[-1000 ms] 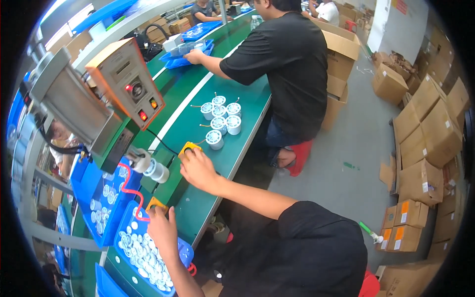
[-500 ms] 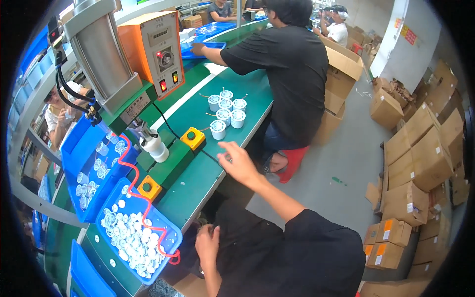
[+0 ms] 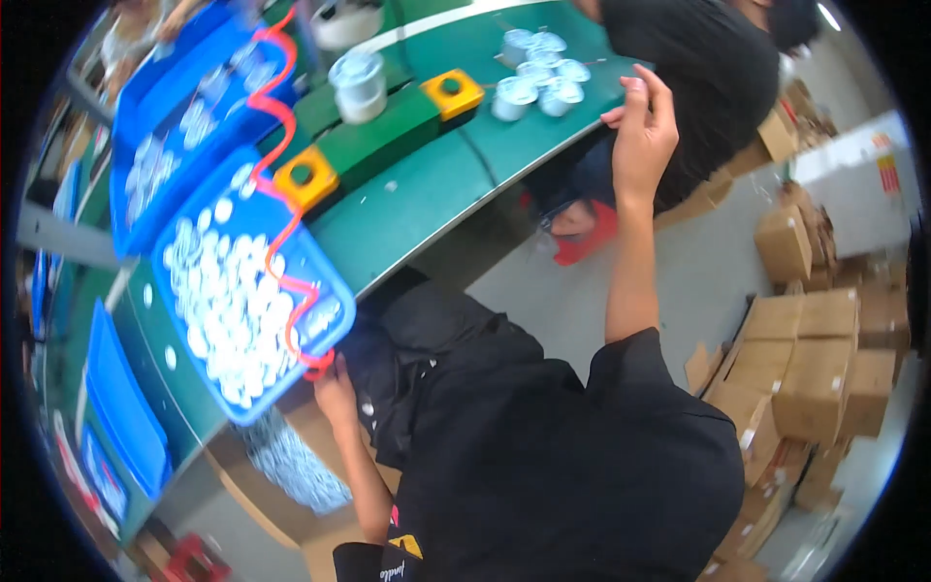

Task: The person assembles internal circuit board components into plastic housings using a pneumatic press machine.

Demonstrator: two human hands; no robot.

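My right hand is raised past the bench's front edge, beside the group of white round parts with wires. Its fingers are apart and somewhat bent, with nothing in them. Low at the blue tray's corner is my left hand, close to the end of a red coiled hose. Blur and the hose hide whether its fingers grip anything. A white cylindrical part with a pale top stands on the green press base. Above it, apart, hangs the press's white head.
A blue tray holds many white discs; a deeper blue bin holds clear parts. Yellow button boxes flank the press base. A co-worker in black sits at the far right. Cardboard boxes stack on the right.
The view has swung down. The press head now stands clear above the white part. My right hand has risen away rightward; my left hand has moved to the tray corner by the hose.
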